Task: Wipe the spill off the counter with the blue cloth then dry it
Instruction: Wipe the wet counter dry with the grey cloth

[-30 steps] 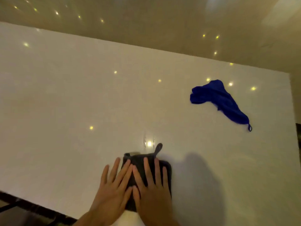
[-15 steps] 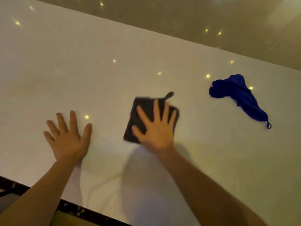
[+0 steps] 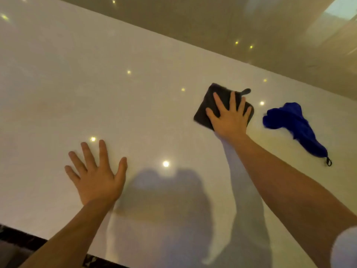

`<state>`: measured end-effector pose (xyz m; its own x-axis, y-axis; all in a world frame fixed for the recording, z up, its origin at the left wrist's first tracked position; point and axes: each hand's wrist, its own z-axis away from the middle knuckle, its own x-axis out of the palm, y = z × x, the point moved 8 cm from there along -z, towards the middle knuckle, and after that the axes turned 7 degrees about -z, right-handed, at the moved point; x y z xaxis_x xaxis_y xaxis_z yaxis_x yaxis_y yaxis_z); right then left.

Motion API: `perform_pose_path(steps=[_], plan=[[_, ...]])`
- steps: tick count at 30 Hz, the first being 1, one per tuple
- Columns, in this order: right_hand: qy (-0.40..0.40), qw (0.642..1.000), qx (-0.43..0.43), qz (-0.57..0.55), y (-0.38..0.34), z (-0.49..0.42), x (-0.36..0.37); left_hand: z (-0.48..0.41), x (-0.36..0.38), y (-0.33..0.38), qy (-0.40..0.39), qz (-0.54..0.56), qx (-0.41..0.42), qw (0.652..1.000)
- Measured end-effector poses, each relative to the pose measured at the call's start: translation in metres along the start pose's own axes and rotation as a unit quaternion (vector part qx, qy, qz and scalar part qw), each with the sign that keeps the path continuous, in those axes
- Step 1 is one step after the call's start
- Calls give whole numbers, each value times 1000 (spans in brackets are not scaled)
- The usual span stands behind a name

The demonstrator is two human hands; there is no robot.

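Observation:
The blue cloth (image 3: 293,124) lies crumpled on the glossy white counter (image 3: 96,84) at the far right, its hang loop pointing toward me, and neither hand touches it. Just to its left a folded dark grey cloth (image 3: 208,105) lies flat. My right hand (image 3: 229,118) presses down on the grey cloth with fingers spread, covering its near right part. My left hand (image 3: 96,175) rests palm down on the bare counter, fingers apart, holding nothing. I cannot make out any spill on the surface.
The counter's dark near edge (image 3: 17,236) runs along the lower left. Its far edge (image 3: 173,35) crosses diagonally at the top, with a shiny floor beyond. Ceiling lights reflect as bright dots, and my shadow falls between my arms.
My right hand has slid the grey cloth away from me and to the right, close to the blue cloth. My left hand left the grey cloth and now lies flat on the counter.

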<state>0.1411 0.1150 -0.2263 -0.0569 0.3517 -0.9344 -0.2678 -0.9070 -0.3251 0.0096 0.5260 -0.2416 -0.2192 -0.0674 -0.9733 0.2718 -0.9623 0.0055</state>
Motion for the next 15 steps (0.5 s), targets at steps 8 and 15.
perform_pose_path(steps=[8,15], plan=[[-2,989,-142,46,-158,143,83,-3,-6,0,-34,53,55,997],[-136,958,-251,-19,-249,313,149,-40,-38,-65,21,136,192,972]])
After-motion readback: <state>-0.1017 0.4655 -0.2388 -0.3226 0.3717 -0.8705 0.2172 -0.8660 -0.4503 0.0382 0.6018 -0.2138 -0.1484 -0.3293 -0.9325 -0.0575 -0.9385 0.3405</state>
